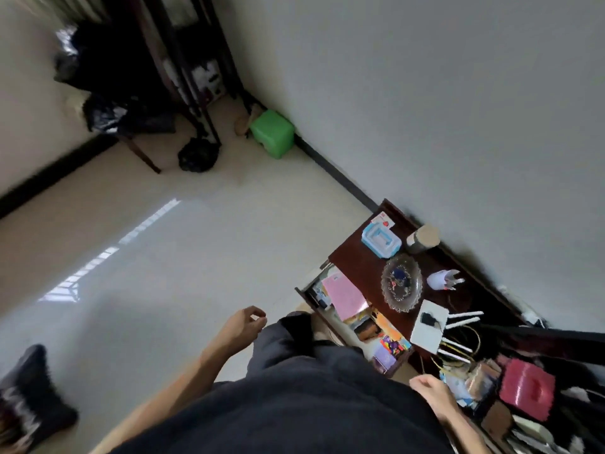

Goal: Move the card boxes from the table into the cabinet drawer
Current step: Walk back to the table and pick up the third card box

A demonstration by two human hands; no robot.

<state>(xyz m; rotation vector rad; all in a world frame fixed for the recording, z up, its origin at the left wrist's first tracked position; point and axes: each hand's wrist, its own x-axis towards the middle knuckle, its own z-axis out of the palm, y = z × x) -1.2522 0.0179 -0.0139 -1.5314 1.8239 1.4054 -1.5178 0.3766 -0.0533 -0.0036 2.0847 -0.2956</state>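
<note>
The dark wooden cabinet [357, 257] stands against the wall at right, its drawer [309, 298] pulled out. Inside the drawer lie a pink sheet [347, 294] and colourful card boxes [384, 335]. My left hand [244, 326] hangs over the floor left of the drawer, fingers loosely curled, holding nothing. My right hand [432, 393] hovers near the drawer's near end, fingers curled, with nothing visible in it. My dark clothing fills the bottom of the view.
On the cabinet top sit a blue-rimmed box [381, 240], a glass dish [402, 283], a jar [422, 239], a white holder [443, 279] and a white router [430, 326]. A red box [527, 389] lies at lower right. A green stool [272, 132] stands by the wall.
</note>
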